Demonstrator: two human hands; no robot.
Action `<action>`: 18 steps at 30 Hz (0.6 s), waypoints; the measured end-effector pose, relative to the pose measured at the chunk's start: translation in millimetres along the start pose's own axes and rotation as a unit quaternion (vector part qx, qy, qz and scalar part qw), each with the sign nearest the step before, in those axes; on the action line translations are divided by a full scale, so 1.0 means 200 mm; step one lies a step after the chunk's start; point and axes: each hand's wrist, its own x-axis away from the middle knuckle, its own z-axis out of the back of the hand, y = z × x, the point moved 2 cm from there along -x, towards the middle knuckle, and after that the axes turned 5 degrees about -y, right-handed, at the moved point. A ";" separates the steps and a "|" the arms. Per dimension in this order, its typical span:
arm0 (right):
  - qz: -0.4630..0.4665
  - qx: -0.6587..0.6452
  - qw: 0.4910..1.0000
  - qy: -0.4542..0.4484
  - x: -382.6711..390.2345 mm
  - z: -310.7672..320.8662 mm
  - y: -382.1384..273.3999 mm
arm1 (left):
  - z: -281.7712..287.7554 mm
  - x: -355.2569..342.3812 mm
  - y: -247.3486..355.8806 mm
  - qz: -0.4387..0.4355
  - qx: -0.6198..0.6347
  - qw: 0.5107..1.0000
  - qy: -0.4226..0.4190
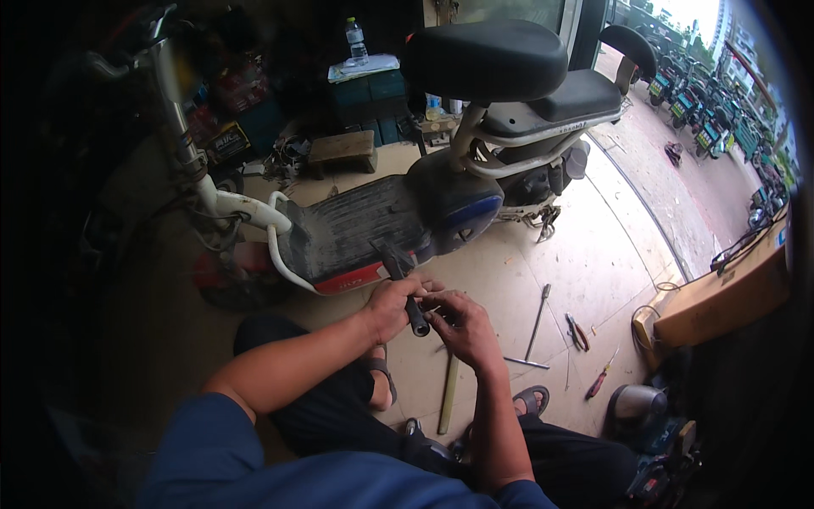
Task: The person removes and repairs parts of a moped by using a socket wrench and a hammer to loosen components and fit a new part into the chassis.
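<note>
Over the floor in front of me, my left hand (394, 307) is closed around a long black part (418, 319). Its far end is broad and flat, and its near end looks like a round tube; I cannot make out its exact kind. My right hand (462, 327) is beside the tube end, fingers bent together in a pinch. Whatever they pinch is too small to name. Just beyond both hands stands an electric scooter (348, 225) with a white frame, a dusty black footboard and red side trim.
On the tiled floor at right lie a T-handle socket wrench (536, 331), pliers (578, 333) and a screwdriver (600, 380). A yellowish handle (448, 394) lies between my feet. Further right are a brown box (721, 293) and power tools (661, 454). A wooden stool (342, 151) stands behind the scooter.
</note>
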 end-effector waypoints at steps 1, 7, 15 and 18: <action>0.015 0.011 1.000 0.005 0.00 -0.01 0.01 | 0.01 0.00 0.00 0.002 -0.008 1.000 -0.017; 0.015 -0.056 0.998 0.006 0.02 -0.06 0.10 | -0.03 0.04 -0.02 0.050 -0.067 0.996 0.021; -0.157 -0.266 0.937 0.161 -0.02 -0.05 0.31 | -0.02 -0.20 0.24 0.038 -0.122 0.986 0.107; -0.166 -0.270 0.927 0.201 -0.02 0.02 0.50 | 0.13 -0.46 0.47 -0.029 -0.166 0.970 0.178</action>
